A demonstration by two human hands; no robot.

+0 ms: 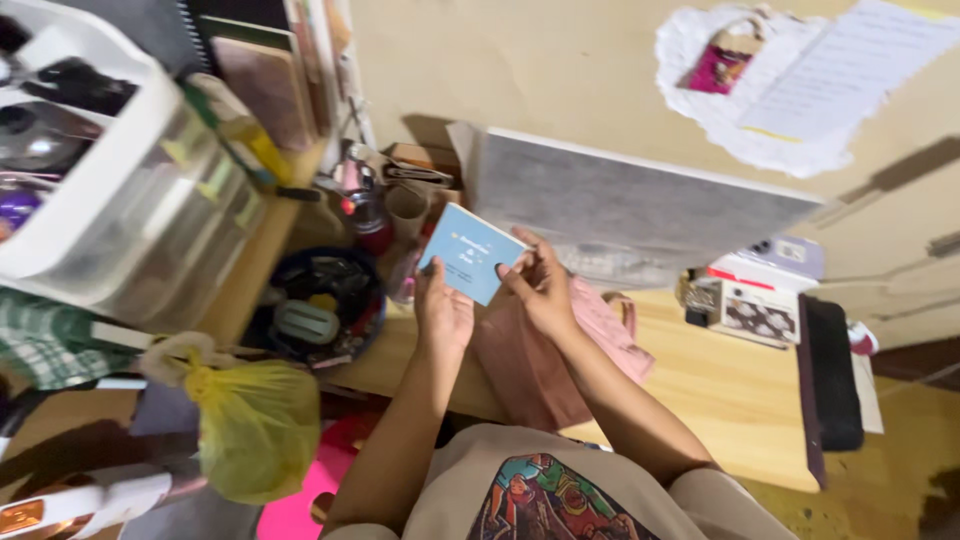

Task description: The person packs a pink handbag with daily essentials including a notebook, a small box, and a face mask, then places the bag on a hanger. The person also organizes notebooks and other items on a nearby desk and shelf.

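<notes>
Both hands grip a blue card (470,252) above the counter (720,390) near its far edge: left hand (442,312) fingers pinch its bottom edge, right hand (540,290) fingers its right side. Card is lifted & held up; pink bag (540,370) lies flat under the hands w/ nothing else out.

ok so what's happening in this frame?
A person holds a small blue card up over a wooden desk with both hands: the left hand grips its lower edge, and the right hand pinches its right side. A pink bag lies on the desk beneath the hands. A grey board leans against the wall behind, and a yellow plastic bag hangs to the left.
</notes>
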